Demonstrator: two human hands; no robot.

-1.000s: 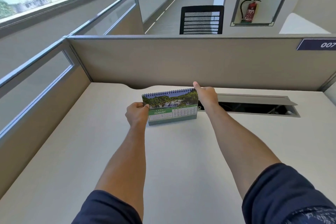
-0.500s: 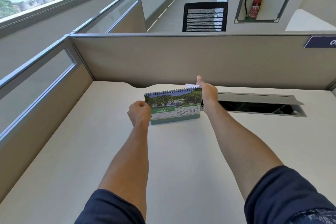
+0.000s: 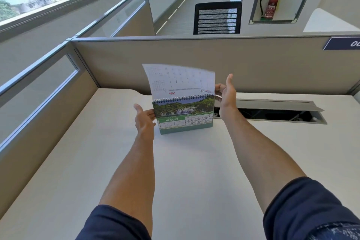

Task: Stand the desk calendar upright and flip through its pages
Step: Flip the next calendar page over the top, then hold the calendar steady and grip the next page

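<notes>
The desk calendar (image 3: 185, 117) stands upright on the pale desk (image 3: 194, 171), its front showing a waterfall photo and a green AUGUST page. A white page (image 3: 181, 81) rises above the spiral binding, curved and blurred, with its print upside down. My right hand (image 3: 226, 93) pinches that page's lower right edge beside the binding, thumb raised. My left hand (image 3: 143, 118) rests its fingers on the calendar's left edge, fingers spread.
A beige partition (image 3: 194, 62) walls the desk's far side, and a glazed one (image 3: 39, 91) the left. An open cable tray slot (image 3: 272, 113) lies right of the calendar. Beyond are a black mesh chair (image 3: 217, 18) and a fire extinguisher (image 3: 271, 7).
A white page has swung up from behind the calendar over the spiral, lifted by my right hand. My left hand has loosened from a closed grip to open fingers on the left edge.
</notes>
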